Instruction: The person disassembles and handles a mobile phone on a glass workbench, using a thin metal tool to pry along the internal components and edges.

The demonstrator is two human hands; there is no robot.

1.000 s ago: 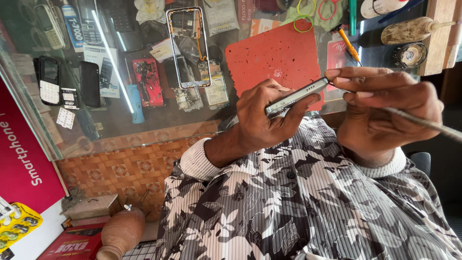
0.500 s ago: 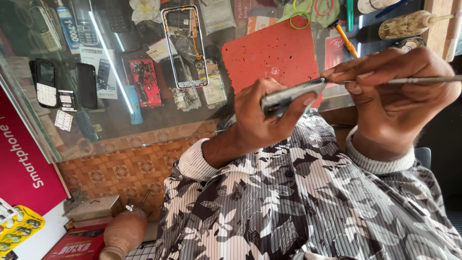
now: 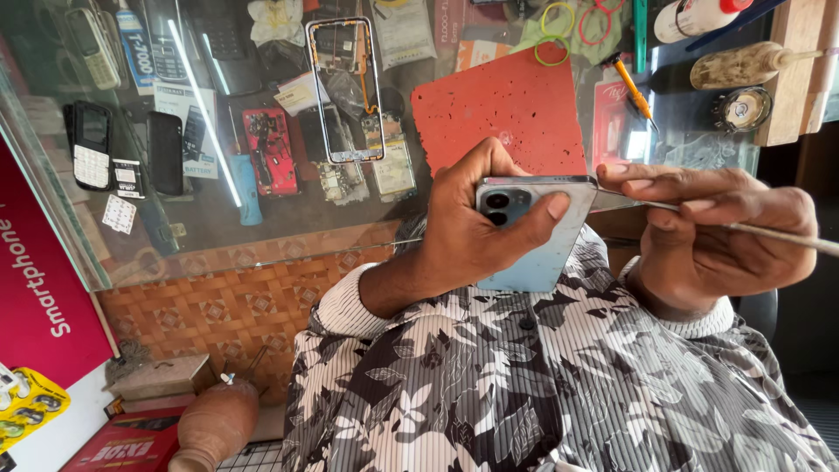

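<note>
Phone (image 3: 544, 236) gripped by left hand (image 3: 476, 229); right hand (image 3: 725, 236) pinching thin tool (image 3: 769, 232) against its edge.

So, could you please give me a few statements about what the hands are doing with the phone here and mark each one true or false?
1. The left hand grips a light blue phone with its back and camera lenses showing. True.
2. The right hand is empty. False: it holds a thin metal tool whose tip reaches the phone's edge.
3. A red mat lies on the glass counter behind the phone. True.
4. The bare phone frame lies on the red mat. False: it lies on the glass, beside the mat.
5. The person wears a plain white shirt. False: it is striped, with a dark leaf pattern.
</note>
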